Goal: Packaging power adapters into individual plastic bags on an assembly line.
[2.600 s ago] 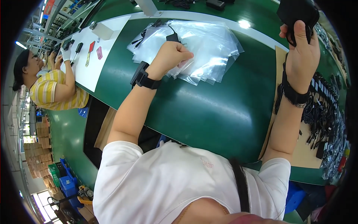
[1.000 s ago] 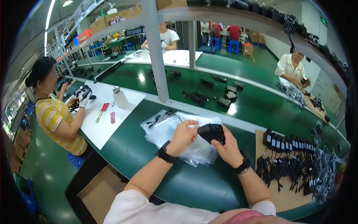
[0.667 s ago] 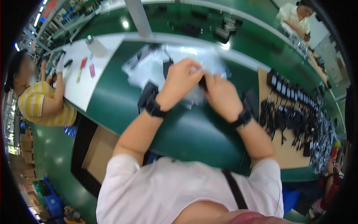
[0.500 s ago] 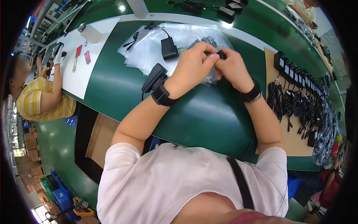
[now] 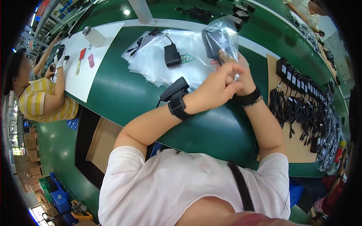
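A clear plastic bag [image 5: 227,29] with a black cabled item inside, apparently a power adapter, stands up over the far side of the bench. My right hand [image 5: 243,73] is closed around the lower end of the bag, its fingers partly behind or inside the film. Crossing in front of it, my left hand [image 5: 217,84] has its fingers bent at the bag's near edge; whether they pinch the film is hard to see. To the left, another black power adapter [image 5: 172,55] with its cable lies on a stack of clear plastic bags [image 5: 149,69].
On the right, a row of black adapters [image 5: 298,79] with bundled cables rests on a brown cardboard sheet [image 5: 273,75]. A metal post [image 5: 141,11] rises at the back. A co-worker in a striped shirt [image 5: 41,98] sits left, beside a white sheet [image 5: 81,81] holding a bottle [image 5: 94,36].
The bag with the black item has come up from the stack and now stands above my right hand. My left hand has moved right and nearer to me.
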